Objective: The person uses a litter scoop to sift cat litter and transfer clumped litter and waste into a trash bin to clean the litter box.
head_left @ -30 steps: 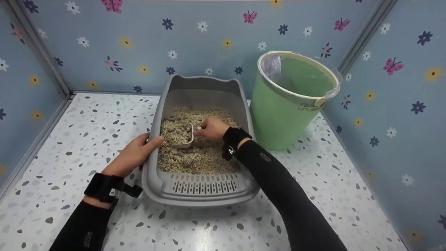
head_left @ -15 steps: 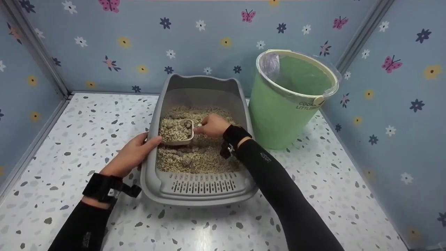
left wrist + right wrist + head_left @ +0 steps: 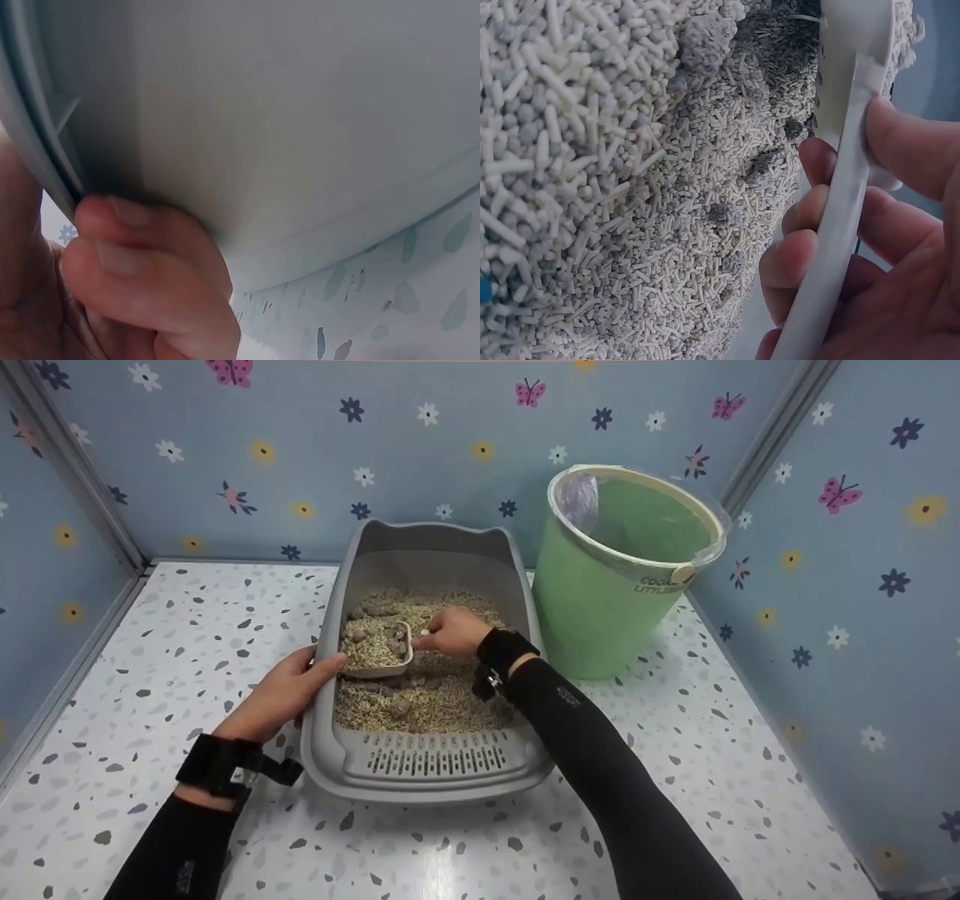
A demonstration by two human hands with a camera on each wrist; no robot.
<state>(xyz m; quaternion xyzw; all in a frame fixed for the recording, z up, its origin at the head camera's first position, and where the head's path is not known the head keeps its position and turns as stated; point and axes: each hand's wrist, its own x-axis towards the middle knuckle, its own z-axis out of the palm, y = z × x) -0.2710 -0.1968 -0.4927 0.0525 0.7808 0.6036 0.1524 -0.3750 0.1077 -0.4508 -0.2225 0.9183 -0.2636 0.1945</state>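
Bin (image 3: 600,615) txt (image 3: 657,585) part-legible, "COOK… LITTLE…"; R grip (image 3: 456,631) holding scoop (image 3: 850,180), L grip (image 3: 279,690) clasping litter tray (image 3: 435,790) rim.

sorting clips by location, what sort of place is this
Possibly a partitioned booth set up for pet care: flowered blue panels stand on three sides of a gray litter box and a plastic-lined green bin.

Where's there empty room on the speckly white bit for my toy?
Bare speckled surface lies left of the grey box, between the left hand and the back wall, and right of the black right sleeve, towards the right wall. It's crowded inside the box, with litter, scoop and right hand, and tight between box and green bin.
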